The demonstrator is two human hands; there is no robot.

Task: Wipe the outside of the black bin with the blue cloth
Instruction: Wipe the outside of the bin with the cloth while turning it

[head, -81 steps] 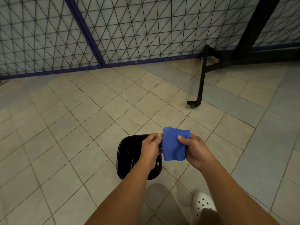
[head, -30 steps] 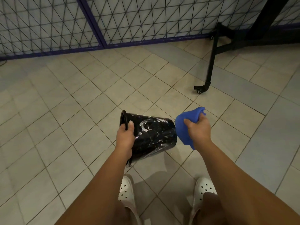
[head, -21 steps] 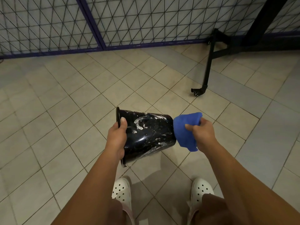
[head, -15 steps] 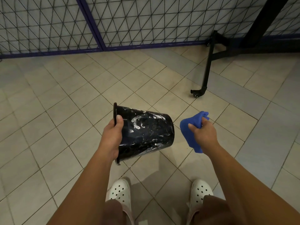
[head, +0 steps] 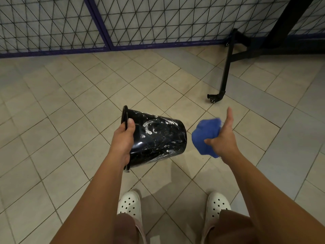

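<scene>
The black bin [head: 158,140] hangs in the air on its side, mouth to the left and base to the right, its glossy wall smeared with white marks. My left hand [head: 123,140] grips it at the rim, thumb on the outside. The blue cloth [head: 204,136] is bunched in my right hand [head: 224,138], a short gap to the right of the bin's base and not touching it. The forefinger of that hand sticks up while the other fingers hold the cloth.
Beige floor tiles [head: 70,120] lie all around. A wire mesh fence with a purple frame [head: 105,32] runs along the back. A black metal stand leg with a castor [head: 223,81] is at the right rear. My white clogs [head: 130,205] are below the bin.
The bin has been lifted off the floor and turned on its side in my left hand. My right hand with the cloth was against the base, then pulled away to the right.
</scene>
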